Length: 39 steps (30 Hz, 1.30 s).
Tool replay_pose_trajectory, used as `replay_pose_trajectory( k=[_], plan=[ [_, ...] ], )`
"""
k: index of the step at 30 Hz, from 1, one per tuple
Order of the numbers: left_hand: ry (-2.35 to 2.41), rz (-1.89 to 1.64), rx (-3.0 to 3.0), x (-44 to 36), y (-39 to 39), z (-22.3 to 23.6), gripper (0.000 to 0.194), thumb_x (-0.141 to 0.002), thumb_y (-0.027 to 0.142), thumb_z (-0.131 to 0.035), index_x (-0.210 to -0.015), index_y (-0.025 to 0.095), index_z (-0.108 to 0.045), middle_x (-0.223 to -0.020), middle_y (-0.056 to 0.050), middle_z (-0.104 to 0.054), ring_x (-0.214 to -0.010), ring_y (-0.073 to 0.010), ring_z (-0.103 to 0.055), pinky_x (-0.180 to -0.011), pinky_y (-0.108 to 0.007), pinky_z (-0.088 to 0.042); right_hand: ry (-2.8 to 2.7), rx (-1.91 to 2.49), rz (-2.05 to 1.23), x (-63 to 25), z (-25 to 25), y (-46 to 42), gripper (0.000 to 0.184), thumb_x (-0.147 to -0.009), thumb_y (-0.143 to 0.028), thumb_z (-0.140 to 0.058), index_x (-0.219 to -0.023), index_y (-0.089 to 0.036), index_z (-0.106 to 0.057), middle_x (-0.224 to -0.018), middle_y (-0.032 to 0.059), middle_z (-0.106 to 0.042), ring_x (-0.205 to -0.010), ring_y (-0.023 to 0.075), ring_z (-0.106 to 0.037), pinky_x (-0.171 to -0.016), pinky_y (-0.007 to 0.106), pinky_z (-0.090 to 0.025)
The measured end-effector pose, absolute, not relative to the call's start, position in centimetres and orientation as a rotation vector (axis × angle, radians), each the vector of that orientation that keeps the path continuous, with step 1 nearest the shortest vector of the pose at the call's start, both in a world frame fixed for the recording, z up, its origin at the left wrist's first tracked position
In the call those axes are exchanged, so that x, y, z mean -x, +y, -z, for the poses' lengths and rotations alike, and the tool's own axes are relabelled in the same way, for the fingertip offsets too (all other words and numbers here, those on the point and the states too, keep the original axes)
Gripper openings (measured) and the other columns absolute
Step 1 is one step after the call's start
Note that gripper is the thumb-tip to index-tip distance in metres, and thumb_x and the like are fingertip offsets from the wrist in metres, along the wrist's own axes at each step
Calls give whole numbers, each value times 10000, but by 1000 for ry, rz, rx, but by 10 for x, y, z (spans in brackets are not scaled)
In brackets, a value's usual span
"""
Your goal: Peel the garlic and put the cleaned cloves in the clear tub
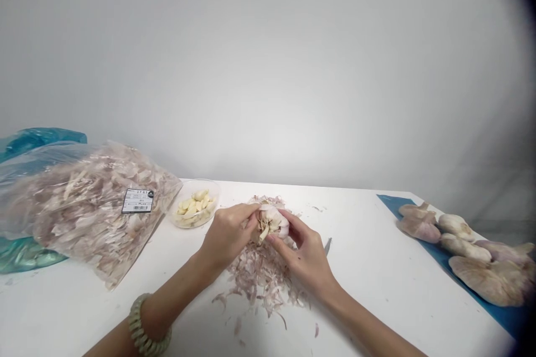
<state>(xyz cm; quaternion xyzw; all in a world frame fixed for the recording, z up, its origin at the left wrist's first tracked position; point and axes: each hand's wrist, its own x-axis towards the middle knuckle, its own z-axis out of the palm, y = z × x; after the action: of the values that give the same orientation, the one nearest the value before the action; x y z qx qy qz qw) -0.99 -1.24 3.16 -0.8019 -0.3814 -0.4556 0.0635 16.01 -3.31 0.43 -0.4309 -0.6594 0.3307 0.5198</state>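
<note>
A garlic bulb (271,222) with loose papery skin is held above the white table (377,279), between both hands. My left hand (226,237) grips its left side, fingers pinched on the skin. My right hand (302,250) holds it from the right and below, fingers curled round it. Under the hands lies a heap of garlic peels (262,276). A beaded bracelet (144,329) sits on my left wrist.
A clear bowl (195,209) of peeled cloves stands left of the hands. A big clear bag of peels (84,203) lies at the left, over a teal bag (29,142). Several whole garlic bulbs (456,245) rest on a blue sheet (444,259) at the right. A knife tip (327,245) shows behind my right hand.
</note>
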Motion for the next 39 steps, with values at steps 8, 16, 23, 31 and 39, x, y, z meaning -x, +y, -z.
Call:
replay_pose_trajectory(
  k=[8,16,23,31,39],
  plan=[
    [-1480,1527,2534,12,-7,-35,262,-824,209,-529,-1034,159,-677,-972,-61,-722,-843,-174,-686,-763,-283,-583,-1498,937,-1064,-163,-4,-31,545,-765,-333,-664,-1254,-160,-496,-1244,124,-583,-1121,248,-563,-964,401,-453],
    [-1540,1491,2733,11,-8,-40,317,-884,303,-459,-1133,207,-631,-1116,-37,-676,-1026,-181,-628,-848,-296,-549,-1468,863,-1098,-163,-3,-27,485,-771,-321,-657,-1218,-191,-522,-1208,116,-598,-1090,250,-578,-957,430,-452],
    [-1347,1431,2637,14,-5,-31,278,-863,158,-454,-1027,195,-676,-919,-42,-731,-820,-160,-681,-736,-274,-554,-1563,871,-1009,-165,-7,-29,406,-789,-313,-626,-1182,-240,-557,-1254,105,-510,-1081,243,-557,-879,394,-488],
    [-1676,1715,2491,14,-3,-38,239,-804,170,-508,-906,190,-724,-925,-44,-734,-878,-189,-682,-841,-337,-556,-1561,810,-1066,-165,-11,-30,452,-801,-373,-610,-1233,-259,-539,-1288,100,-500,-1121,255,-534,-931,425,-460],
    [-2249,2368,2632,11,0,-39,210,-784,210,-603,-959,123,-680,-927,-103,-729,-768,-179,-698,-681,-272,-593,-1216,692,-1418,-163,-19,-33,536,-739,-404,-682,-1230,-243,-540,-1273,97,-569,-1095,276,-580,-983,471,-424]
  ],
)
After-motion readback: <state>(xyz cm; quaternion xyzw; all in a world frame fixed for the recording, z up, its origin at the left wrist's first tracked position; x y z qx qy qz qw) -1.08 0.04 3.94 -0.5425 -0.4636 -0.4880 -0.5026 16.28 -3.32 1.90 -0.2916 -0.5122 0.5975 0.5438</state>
